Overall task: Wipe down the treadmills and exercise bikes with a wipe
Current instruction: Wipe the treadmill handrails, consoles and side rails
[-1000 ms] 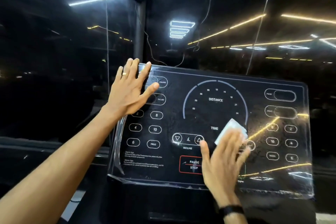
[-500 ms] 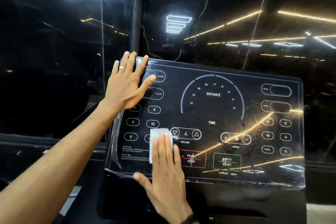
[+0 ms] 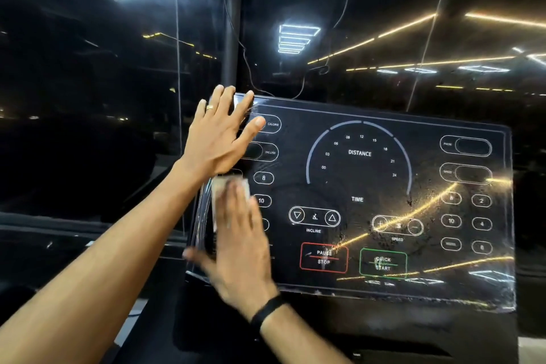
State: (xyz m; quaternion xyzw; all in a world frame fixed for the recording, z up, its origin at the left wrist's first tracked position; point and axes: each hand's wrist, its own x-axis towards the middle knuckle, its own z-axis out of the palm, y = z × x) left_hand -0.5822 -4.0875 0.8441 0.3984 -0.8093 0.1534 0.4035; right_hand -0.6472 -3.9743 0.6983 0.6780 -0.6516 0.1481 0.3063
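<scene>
The treadmill console (image 3: 354, 186) is a rigid, glossy panel, probably slippery under pressure; the left hand (image 3: 218, 136) braces its upper-left corner with fingers spread flat. The right hand (image 3: 239, 242) presses the wipe (image 3: 220, 186), thin, limp and light, flat against the console's left edge, best controlled under straight fingers.

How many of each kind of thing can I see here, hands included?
Hands: 2, left hand and right hand
Wipe: 1
Treadmill console: 1
Ring: 1
Wristband: 1
Total: 6
</scene>
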